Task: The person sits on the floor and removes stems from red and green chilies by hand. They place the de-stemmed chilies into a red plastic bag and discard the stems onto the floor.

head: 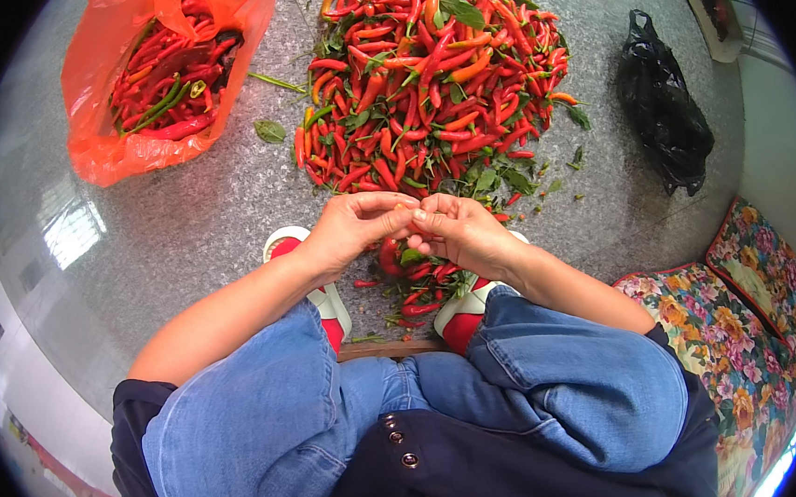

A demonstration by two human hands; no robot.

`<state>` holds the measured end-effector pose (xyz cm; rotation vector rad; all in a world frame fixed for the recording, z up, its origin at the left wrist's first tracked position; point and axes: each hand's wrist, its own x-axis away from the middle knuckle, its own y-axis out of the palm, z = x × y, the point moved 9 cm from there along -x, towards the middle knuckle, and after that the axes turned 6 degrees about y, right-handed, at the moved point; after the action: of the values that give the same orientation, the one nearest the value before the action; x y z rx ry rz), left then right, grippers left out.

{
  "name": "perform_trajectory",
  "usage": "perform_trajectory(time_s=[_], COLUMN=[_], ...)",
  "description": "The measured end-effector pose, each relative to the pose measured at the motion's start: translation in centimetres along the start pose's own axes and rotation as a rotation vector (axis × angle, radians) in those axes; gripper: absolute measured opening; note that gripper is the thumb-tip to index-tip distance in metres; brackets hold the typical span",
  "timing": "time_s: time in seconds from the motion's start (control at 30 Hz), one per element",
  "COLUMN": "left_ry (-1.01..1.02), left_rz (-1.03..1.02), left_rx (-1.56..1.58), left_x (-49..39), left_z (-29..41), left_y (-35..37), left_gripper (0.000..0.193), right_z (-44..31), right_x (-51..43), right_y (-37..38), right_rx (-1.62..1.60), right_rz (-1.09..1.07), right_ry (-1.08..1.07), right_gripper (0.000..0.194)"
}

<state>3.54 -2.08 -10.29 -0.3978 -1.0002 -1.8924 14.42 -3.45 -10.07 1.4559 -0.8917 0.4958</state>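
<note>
My left hand (351,228) and my right hand (470,232) meet over the floor between my knees. Their fingertips pinch a small red chili pepper (426,230), mostly hidden by the fingers. Just beyond them lies a large heap of red and orange chili peppers (421,92) mixed with green leaves and stems. Below my hands, between my shoes, is a smaller pile of red chilies and green scraps (419,292), partly covered by my right hand.
An orange-red plastic bag (152,156) holding chilies lies open at the far left. To the right is a crumpled black plastic bag (663,101). Floral cushions (706,329) sit beside my right knee. Loose leaves (269,131) dot the grey floor (225,192).
</note>
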Motion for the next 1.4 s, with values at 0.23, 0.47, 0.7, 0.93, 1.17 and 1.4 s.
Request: perform_trajectory(time_s=[0.23, 0.47, 0.7, 0.93, 1.17, 1.4], left_ry=[-0.073, -0.051, -0.102, 0.095, 0.087, 0.157], left_rz=[0.130, 0.171, 0.169, 0.134, 0.086, -0.107], left_rx=[0.195, -0.066, -0.187, -0.127, -0.010, -0.343], left_x=[-0.2, -0.7, -0.3, -0.9, -0.4, 0.1], left_z=[1.4, 1.9, 1.8, 2.6, 3.3, 4.0], left_y=[-0.7, -1.3, -1.8, -0.2, 0.7, 2.0], left_gripper=[0.024, 0.023, 0.023, 0.044, 0.039, 0.030], right_z=[-11.9, -11.2, -10.7, -7.3, -2.8, -7.7], right_x=[6.1, 6.2, 7.5, 3.7, 0.7, 2.7], right_y=[-1.3, -2.0, -1.4, -4.4, -1.2, 1.1], right_rx=[1.793, 1.828, 1.570, 0.324, 0.390, 0.636], right_rz=[0.890, 0.870, 0.595, 0.340, 0.127, 0.051], right_ry=[-1.090, -1.202, -1.192, -0.514, -0.195, -0.472], right_gripper=[0.018, 0.025, 0.031, 0.015, 0.021, 0.030])
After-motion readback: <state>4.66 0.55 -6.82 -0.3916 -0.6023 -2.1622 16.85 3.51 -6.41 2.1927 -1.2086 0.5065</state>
